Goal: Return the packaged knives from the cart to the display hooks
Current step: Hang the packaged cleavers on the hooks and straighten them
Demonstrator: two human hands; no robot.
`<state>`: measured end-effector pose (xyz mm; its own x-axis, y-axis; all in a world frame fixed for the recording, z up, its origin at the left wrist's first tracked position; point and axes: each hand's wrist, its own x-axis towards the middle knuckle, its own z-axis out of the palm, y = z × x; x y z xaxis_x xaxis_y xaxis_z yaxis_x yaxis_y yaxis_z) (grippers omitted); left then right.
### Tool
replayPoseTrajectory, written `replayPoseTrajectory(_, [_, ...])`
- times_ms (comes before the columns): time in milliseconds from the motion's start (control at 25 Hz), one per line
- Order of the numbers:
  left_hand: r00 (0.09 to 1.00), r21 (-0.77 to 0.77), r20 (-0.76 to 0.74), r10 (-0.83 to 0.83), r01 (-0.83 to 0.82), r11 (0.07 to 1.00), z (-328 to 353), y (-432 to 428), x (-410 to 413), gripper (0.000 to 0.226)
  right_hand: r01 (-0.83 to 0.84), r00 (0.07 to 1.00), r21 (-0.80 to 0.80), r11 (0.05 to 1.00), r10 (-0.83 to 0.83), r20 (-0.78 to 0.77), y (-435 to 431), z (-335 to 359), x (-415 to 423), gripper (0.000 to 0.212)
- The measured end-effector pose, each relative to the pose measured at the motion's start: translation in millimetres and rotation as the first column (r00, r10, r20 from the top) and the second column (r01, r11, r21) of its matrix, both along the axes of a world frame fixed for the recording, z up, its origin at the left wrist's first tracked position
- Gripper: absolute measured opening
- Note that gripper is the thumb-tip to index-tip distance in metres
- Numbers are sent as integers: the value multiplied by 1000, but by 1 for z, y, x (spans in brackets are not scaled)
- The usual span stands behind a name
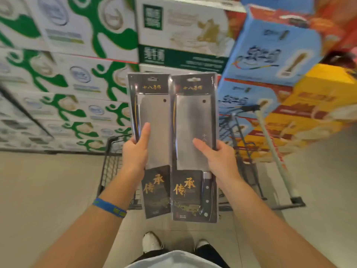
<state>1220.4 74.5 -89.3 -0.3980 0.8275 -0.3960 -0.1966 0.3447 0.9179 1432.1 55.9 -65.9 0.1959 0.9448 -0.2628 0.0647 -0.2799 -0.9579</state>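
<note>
Two packaged cleavers stand upright side by side in front of me, each a steel blade on a black card with gold characters. My left hand (135, 151) grips the left packaged knife (154, 113) at its left edge, thumb across the blade. The right packaged knife (195, 120) is gripped at its right edge by my right hand (216, 157); its black riveted handle shows at the bottom. Both packs have a hang slot at the top. The black wire cart (110, 165) is behind and below them. No display hooks are in view.
Stacked white and green cartons (67, 74) fill the wall at left and middle. Blue cartons (270, 55) and yellow-red cartons (309, 113) are piled at right. A white pole with a black base (274, 151) leans by the cart. Pale tiled floor lies around my feet.
</note>
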Motion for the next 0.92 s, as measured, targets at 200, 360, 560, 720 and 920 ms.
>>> replayPoseTrajectory(200, [926, 110, -252, -280, 315, 943, 38, 9, 102, 68, 299, 953, 20, 954, -300, 32, -41, 33, 129, 46])
replayPoseTrajectory(360, [857, 154, -254, -449, 494, 856, 65, -3, 230, 79, 562, 819, 34, 827, -562, 115, -104, 50, 244, 62])
replayPoseTrajectory(560, [708, 234, -286, -645, 705, 670, 96, -53, 408, 90, 811, 562, 97, 578, -814, 149, -227, 76, 387, 97])
replayPoseTrajectory(720, [552, 268, -328, -766, 832, 485, 118, -120, 548, 75, 926, 317, 167, 339, -937, 145, -338, 97, 482, 80])
replayPoseTrajectory(920, [251, 260, -249, -935, 948, 185, 137, -206, 688, 104, 969, -11, 245, 24, -990, 141, -464, 127, 546, 52])
